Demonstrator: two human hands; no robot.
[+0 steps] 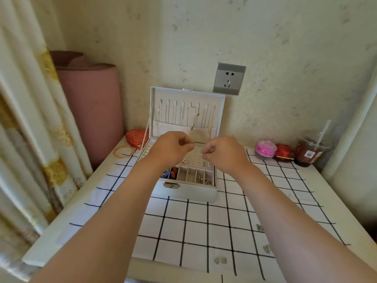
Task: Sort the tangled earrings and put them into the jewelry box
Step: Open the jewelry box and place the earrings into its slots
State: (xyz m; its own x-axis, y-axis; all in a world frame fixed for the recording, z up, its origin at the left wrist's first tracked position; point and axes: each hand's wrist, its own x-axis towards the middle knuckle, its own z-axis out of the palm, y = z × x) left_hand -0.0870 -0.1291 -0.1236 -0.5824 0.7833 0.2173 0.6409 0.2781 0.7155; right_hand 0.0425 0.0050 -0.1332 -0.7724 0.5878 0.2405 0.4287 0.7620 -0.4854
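Observation:
A white jewelry box [184,192] stands open at the back of the table, and necklaces hang inside its raised lid [187,111]. Its perforated earring panel [194,158] holds a few studs, and the front compartments [204,179] hold small earrings. My left hand [173,148] and my right hand [222,153] hover over the panel with fingertips pinched and nearly touching. Between them is a tiny earring, barely visible. Loose earrings lie on the checked cloth near the front right, a pair [220,260] and others [267,249].
A checked cloth [204,231] covers the table. Gold bangles [124,151] and a red heart box [136,137] lie left of the jewelry box. A pink container [266,150], a red box [284,153] and a drink cup [312,150] stand back right. A pink roll [91,109] leans behind.

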